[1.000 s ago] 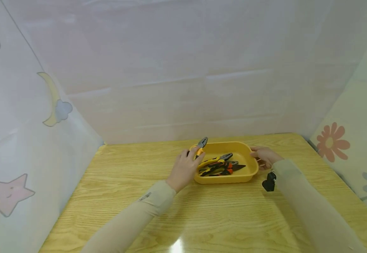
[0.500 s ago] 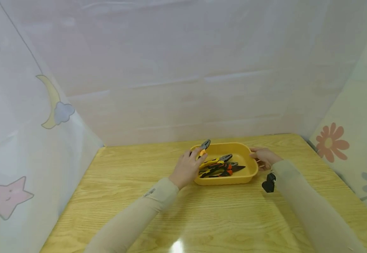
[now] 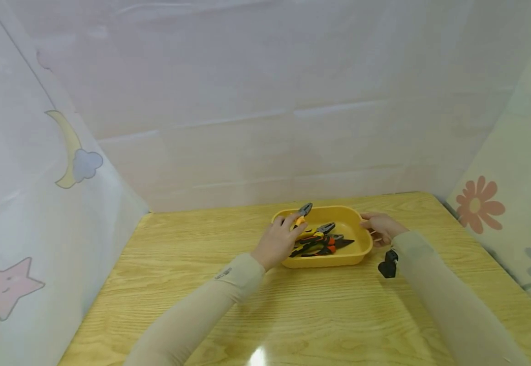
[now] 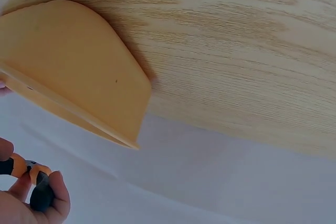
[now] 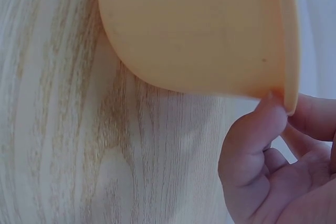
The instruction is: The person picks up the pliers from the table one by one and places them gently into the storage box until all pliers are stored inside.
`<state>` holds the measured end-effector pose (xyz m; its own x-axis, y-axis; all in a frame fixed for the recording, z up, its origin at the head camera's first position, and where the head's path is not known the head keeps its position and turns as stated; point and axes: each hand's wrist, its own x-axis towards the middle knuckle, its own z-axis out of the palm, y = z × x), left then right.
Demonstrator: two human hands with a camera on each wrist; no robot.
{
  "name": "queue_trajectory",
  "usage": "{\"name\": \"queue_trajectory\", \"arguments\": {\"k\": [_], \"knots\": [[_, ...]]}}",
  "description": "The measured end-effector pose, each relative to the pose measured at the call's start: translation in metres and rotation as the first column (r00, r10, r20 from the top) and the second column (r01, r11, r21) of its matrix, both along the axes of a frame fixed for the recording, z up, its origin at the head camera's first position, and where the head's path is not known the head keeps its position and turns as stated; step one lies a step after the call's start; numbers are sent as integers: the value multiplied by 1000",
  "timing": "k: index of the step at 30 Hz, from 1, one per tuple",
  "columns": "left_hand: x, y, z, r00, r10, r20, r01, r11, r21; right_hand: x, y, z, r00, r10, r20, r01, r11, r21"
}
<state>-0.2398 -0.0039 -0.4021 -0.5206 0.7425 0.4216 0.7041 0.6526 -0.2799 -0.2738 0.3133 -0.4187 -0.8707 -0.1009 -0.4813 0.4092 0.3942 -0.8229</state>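
My left hand (image 3: pixel 276 241) grips a pair of pliers (image 3: pixel 306 209) by its orange and black handles, over the left end of a yellow plastic basket (image 3: pixel 324 262). The grey jaws of these pliers point up and to the right. In the left wrist view the pliers' handles (image 4: pixel 39 177) show between thumb and fingers, level with the basket's rim. At the basket's right end, my right hand (image 3: pixel 383 227) pinches the rim, as the right wrist view shows with the fingers (image 5: pixel 262 124) at the edge. Inside lie several more pliers (image 3: pixel 322 241) with yellow-black and orange-black handles.
The basket stands toward the back of a wooden table (image 3: pixel 192 284). A pale sheet (image 3: pixel 265 127) hangs behind it, with printed sheets at both sides. A small black device (image 3: pixel 388 264) is attached at the right sleeve's cuff.
My left hand has moved a little to the right over the basket, carrying the pliers with it. The right hand stays at the rim.
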Motion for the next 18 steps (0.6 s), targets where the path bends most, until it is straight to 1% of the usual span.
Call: {"name": "queue_trajectory", "arguments": {"k": [7,9,13,18], "knots": [[0,4,3,1000,25,18,-24,999,-38,-1,1,-1,1000,1,2,-1,1000,-10],[0,5,4,1000,25,16,-24,998,-51,-1,1,0,1000,2,1,-2,1000,-11],[-1,8,4,999,22,33,-20,996,-82,-1,1,0,1000,2,0,-2,1000,-9],[-3,13,4,994,17,111,-4,993,-117,-1,0,0,1000,-11,0,11,1000,-1]]}}
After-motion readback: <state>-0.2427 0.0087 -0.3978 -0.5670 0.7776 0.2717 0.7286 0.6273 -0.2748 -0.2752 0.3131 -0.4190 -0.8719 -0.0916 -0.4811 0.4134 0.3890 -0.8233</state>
